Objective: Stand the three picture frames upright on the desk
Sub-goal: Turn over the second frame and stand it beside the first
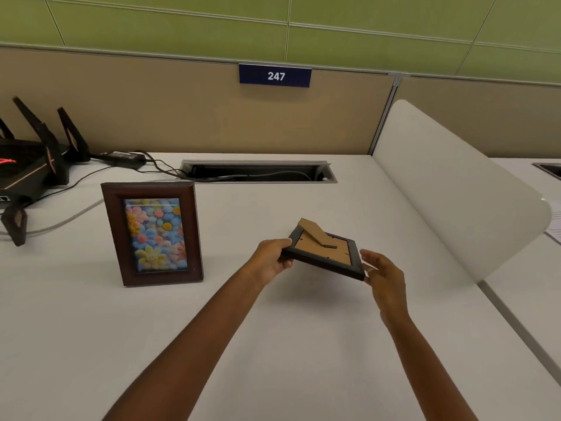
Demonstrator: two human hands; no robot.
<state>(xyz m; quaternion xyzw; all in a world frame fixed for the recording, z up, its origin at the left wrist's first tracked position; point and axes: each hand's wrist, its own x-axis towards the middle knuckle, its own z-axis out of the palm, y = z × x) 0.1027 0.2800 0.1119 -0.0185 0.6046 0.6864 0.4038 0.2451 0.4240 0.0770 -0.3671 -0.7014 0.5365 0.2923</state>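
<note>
The left hand pinches the left edge of the small dark frame, thumb on top and fingers underneath. The right hand cups the frame's right corner with fingers loosely curled, thumb against the edge. Between the two hands the frame is held clear of the worktop, back side up and tilted. Its cardboard easel leg is folded out, pointing up and away from the hands.

Step in hand, as judged: the second frame is being prepared for standing. Well to the left of the left hand, the brown flower-picture frame stands upright on the worktop. No third frame is in view.

The next move calls for rotating the held frame until its picture side faces the person, then lowering the bottom edge and easel leg onto the worktop together.
</note>
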